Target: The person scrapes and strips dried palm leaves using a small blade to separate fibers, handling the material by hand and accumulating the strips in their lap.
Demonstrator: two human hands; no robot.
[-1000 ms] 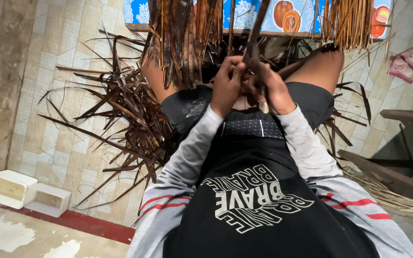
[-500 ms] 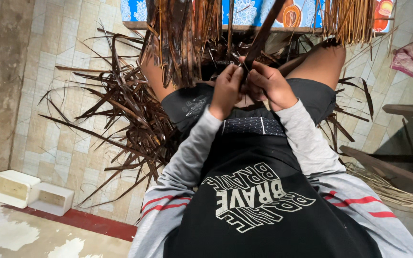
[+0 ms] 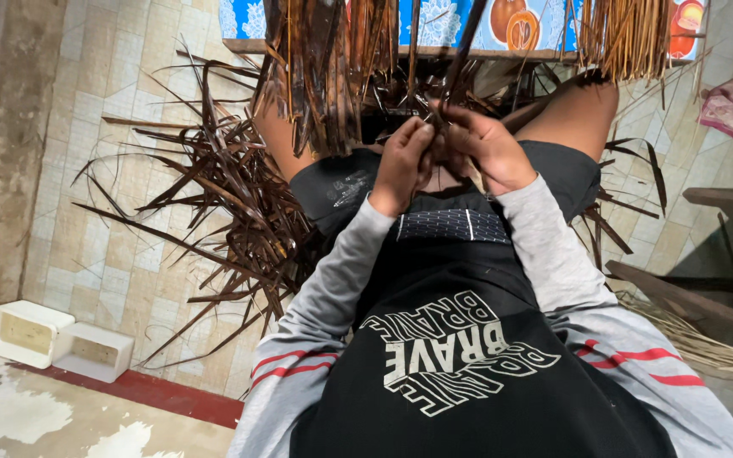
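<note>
The person is sitting with both hands meeting over the lap, and the thing between them is a long, narrow, dark brown dried leaf strip (image 3: 467,38). The strip's long axis is running from the hands away and slightly right, toward the far edge of the scene, so it is lying straight ahead of the fingers rather than across them.

The left hand (image 3: 402,165) is curling closed around the near end of the strip, fingers together. The right hand (image 3: 487,151) is pressing in just beside it, touching it, fingers also folded around the same near end; both hands are equally close to the strip, with the right one sitting a little farther along it.

A loose heap of dark brown dried leaf blades (image 3: 231,203) is spreading over the pale tiled floor (image 3: 112,246) on the left. A bundle of thin straw-coloured ribs (image 3: 621,34) is hanging at the far right. Two white rectangular plastic tubs (image 3: 53,339) are standing near left.
</note>
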